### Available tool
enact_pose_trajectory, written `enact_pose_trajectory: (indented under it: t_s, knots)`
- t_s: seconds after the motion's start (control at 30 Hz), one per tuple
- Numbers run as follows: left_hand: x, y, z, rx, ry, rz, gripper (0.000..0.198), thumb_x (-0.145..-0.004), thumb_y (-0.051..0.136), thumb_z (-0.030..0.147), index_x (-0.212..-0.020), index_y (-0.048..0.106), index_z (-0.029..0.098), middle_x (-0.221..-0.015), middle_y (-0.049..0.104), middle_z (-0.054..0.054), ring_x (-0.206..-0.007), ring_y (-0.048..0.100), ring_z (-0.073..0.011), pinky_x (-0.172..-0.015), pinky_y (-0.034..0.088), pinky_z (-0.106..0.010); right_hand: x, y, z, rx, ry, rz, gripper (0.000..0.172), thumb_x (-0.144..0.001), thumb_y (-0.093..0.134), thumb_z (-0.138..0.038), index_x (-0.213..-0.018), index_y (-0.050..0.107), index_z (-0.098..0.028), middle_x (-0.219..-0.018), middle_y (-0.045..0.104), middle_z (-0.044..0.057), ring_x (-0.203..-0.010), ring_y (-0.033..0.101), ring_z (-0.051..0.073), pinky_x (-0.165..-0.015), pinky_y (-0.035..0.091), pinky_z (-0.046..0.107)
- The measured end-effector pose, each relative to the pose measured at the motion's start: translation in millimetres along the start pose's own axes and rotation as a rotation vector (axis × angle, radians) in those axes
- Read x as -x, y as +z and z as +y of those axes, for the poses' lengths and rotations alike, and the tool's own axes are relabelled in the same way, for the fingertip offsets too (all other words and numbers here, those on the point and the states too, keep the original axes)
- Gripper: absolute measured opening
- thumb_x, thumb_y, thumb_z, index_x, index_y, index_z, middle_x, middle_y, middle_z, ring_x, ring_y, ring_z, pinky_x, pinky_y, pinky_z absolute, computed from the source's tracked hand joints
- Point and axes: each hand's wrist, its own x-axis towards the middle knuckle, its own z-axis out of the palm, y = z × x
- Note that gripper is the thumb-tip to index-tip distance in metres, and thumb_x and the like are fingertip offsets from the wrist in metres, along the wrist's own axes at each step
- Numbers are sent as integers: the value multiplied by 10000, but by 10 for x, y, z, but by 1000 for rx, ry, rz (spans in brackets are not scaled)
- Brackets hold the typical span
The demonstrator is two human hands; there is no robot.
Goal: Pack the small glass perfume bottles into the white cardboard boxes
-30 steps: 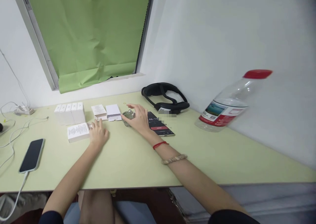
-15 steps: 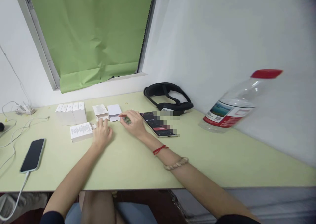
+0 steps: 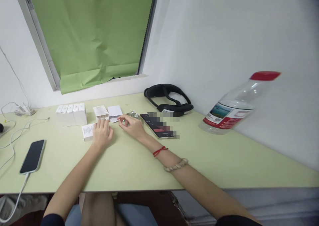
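Note:
My left hand (image 3: 102, 133) lies curled over the right part of a white box with printed text (image 3: 86, 131) on the pale green table (image 3: 139, 163). The thumb and forefinger of my right hand (image 3: 131, 125) are pinched together at the flap of a small open white box (image 3: 114, 112). Beside that one stands another small white box (image 3: 101, 112). A small shiny glass object (image 3: 132, 114) rests on the table just behind my right hand, apart from the fingers. On my right wrist are a red string and a bead bracelet.
A row of white boxes (image 3: 71, 113) stands at the back left. A phone on a cable (image 3: 32, 156) lies at the left, a lit black phone (image 3: 156, 126) right of my hands. Further right are a black headband (image 3: 168, 98) and a water bottle (image 3: 233, 108).
My right hand has let go of the glass object and moved left to the open box's flap. The printed box has shifted right under my left hand.

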Motion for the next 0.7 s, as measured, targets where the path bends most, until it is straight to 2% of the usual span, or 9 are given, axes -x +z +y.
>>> enact_pose_trajectory:
  t_s: [0.1, 0.2, 0.33, 0.47, 0.57, 0.7]
  knots:
    - [-16, 35, -80, -58, -179, -63, 293, -900, 411, 284, -1103, 549, 125, -1118, 596, -135, -1092, 515, -274, -931, 383, -391, 14, 27, -23, -7, -15, -130, 204, -822, 522, -257, -928, 687, -205, -905, 707, 26, -530, 540, 114, -608, 431, 252]
    - [-16, 70, -123, -85, -265, -123, 364, -907, 403, 312, -1151, 540, 80, -1071, 609, -150, -1060, 524, -293, -926, 372, -403, 31, 72, -20, -9, -109, -313, 200, -838, 522, -218, -923, 703, -212, -974, 705, 22, -627, 592, 125, -646, 440, 249]
    - [-16, 62, -127, -44, -251, -136, 335, -918, 384, 273, -1161, 538, 102, -1068, 625, -124, -1029, 546, -257, -931, 358, -387, 46, 115, -14, 1, -150, -440, 186, -844, 561, -206, -954, 711, -215, -909, 709, 28, -783, 632, 156, -677, 435, 247]
    - [-13, 28, -109, 23, -200, -119, 257, -923, 385, 254, -1087, 553, 151, -1064, 629, -87, -1035, 547, -226, -933, 347, -382, 38, 104, -29, 39, -94, -443, 182, -875, 567, -294, -930, 722, -216, -820, 696, 24, -773, 624, 156, -663, 414, 249]
    - [-4, 7, -94, 47, -157, -78, 210, -913, 407, 245, -1044, 555, 173, -1061, 619, -67, -1030, 538, -211, -935, 338, -378, 28, 81, -51, 82, -18, -470, 183, -846, 606, -299, -974, 725, -244, -768, 688, -2, -735, 625, 150, -623, 385, 245]
    - [5, -5, -80, 58, -121, -39, 173, -902, 428, 241, -1014, 547, 185, -1039, 612, -54, -1004, 529, -205, -930, 334, -373, 20, 55, -89, 116, 41, -511, 338, -790, 658, -294, -1124, 679, -247, -729, 680, -15, -756, 642, 164, -605, 372, 245]
